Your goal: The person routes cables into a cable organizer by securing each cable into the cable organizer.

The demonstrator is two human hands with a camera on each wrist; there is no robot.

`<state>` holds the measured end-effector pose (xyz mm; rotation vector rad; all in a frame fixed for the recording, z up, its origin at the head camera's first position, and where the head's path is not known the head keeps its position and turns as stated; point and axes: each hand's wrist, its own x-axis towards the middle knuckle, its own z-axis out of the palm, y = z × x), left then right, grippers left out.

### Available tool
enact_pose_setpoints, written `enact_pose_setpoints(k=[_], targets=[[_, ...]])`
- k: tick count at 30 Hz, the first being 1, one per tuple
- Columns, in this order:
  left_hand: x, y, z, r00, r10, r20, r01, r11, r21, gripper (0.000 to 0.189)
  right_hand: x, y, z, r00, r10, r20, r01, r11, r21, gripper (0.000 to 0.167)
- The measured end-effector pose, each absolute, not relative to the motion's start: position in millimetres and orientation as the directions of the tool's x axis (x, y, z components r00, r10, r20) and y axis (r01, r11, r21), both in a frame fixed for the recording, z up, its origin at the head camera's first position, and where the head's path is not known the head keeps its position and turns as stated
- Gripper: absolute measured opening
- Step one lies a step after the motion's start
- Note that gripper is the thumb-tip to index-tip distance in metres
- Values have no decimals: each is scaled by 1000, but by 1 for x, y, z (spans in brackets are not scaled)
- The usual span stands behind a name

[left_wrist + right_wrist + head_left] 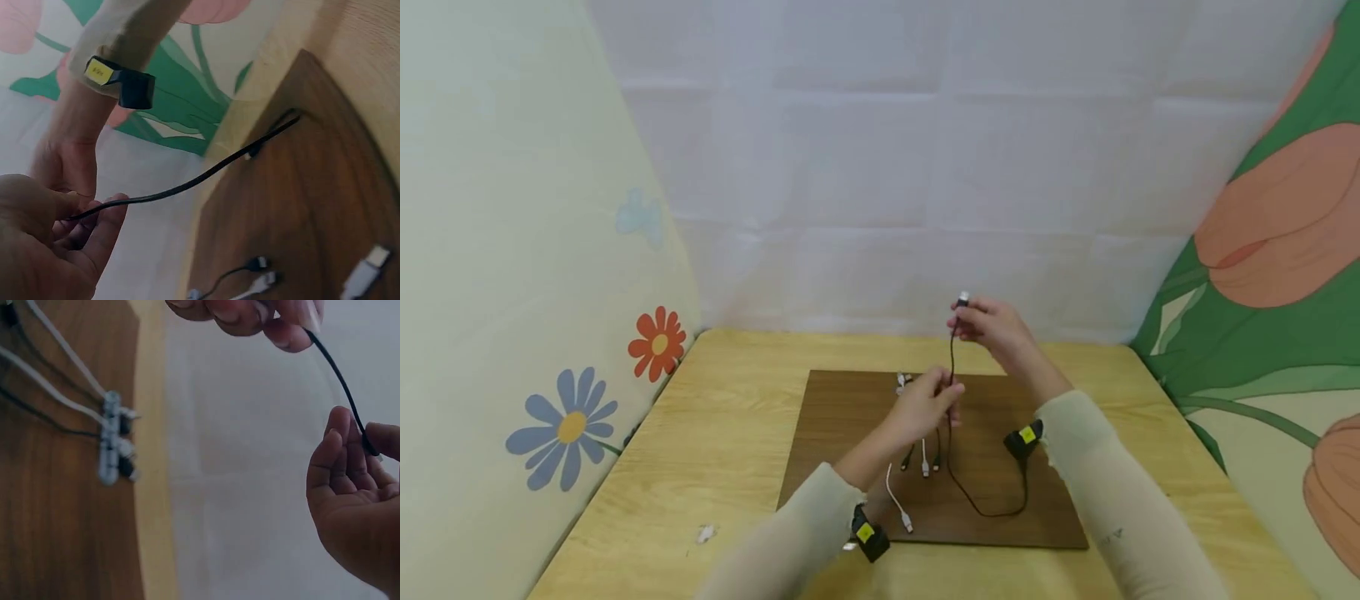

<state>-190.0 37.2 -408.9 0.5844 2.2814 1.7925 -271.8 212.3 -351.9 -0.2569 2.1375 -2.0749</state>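
My right hand (1000, 329) pinches a black USB cable (985, 514) just below its metal plug, which points up above the board. Lower and to the left, my left hand (922, 408) holds the same cable between thumb and fingers, as the left wrist view shows too. From there the cable hangs down and loops over the brown board (842, 417), passing near the right wrist strap. A blue-grey cable clip strip (107, 456) sits near the board's far edge, with several black and white cables in its slots.
On the board's near half lie a white USB plug (907, 523), another white plug (926, 469) and small black plugs (906, 460). A small white object (705, 533) rests on the wooden table (647, 483) at left. A white sheet (850, 275) hangs behind; patterned panels flank both sides.
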Motion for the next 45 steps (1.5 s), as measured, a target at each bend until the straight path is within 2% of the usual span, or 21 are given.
enact_pose_setpoints(k=[3, 7, 14, 21, 24, 29, 34, 38, 45], targets=[[-188, 39, -437, -913, 406, 50, 210, 361, 908, 20, -282, 216, -386, -963, -256, -79, 44, 138, -989, 38], [-187, 40, -453, -910, 413, 34, 294, 586, 755, 26, -288, 219, -409, -952, -282, -117, 51, 231, -972, 36], [-182, 45, -473, -918, 393, -58, 283, 749, 599, 33, -294, 217, -436, -941, -310, -132, -39, 489, -871, 33], [-180, 53, -485, -927, 374, 22, 366, 888, 278, 37, -297, 214, -452, -928, -343, -144, -48, 495, -867, 28], [-179, 53, -487, -925, 379, 31, 377, 904, 201, 36, -299, 211, -458, -924, -346, -161, -20, 467, -884, 25], [-181, 56, -486, -925, 379, -9, 374, 916, 148, 31, -301, 208, -466, -946, -268, -185, 28, 498, -867, 22], [-183, 61, -486, -938, 338, -76, 323, 933, 157, 27, -304, 204, -477, -961, -230, -155, 9, 530, -848, 17], [-183, 62, -487, -941, 328, -83, 314, 938, 145, 26, -304, 202, -483, -967, -209, -148, 9, 551, -834, 13], [-181, 63, -485, -938, 331, -106, 322, 942, 92, 19, -303, 202, -489, -975, -192, -111, -49, 674, -737, 14]])
